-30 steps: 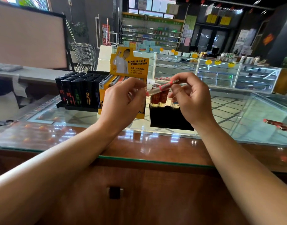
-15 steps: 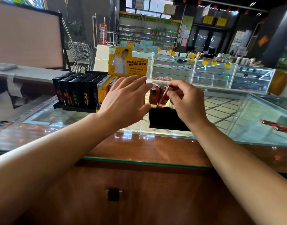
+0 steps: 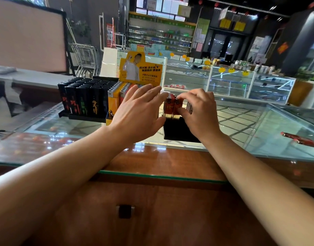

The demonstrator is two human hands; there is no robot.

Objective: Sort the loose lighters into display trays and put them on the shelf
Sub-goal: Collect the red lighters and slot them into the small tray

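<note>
From the head view, we see the black tray [image 3: 179, 129] standing on the glass table [image 3: 259, 132], straight ahead of us. A few red lighters [image 3: 172, 107] stand upright in its left end, long axes vertical. Our right hand [image 3: 197, 114] is on them: its fingers curl down over the tops and its thumb presses the near face of the rightmost one, so it is pinching that lighter into its slot. Our left hand [image 3: 138, 112] is spread wide with straight fingers, its thumb edge just touching the tray's left side, holding nothing; we judge it is steadying the tray.

What matters next is that the remaining loose lighters [image 3: 300, 140] lie far off to the right on the glass, flat, long axes running roughly left to right. The right hand is the nearer one by a good way. Each would need turning from flat to upright before it drops into the tray.

To the left stand a full tray of black lighters [image 3: 81, 102] and a yellow display box [image 3: 140, 70], both touching each other.
</note>
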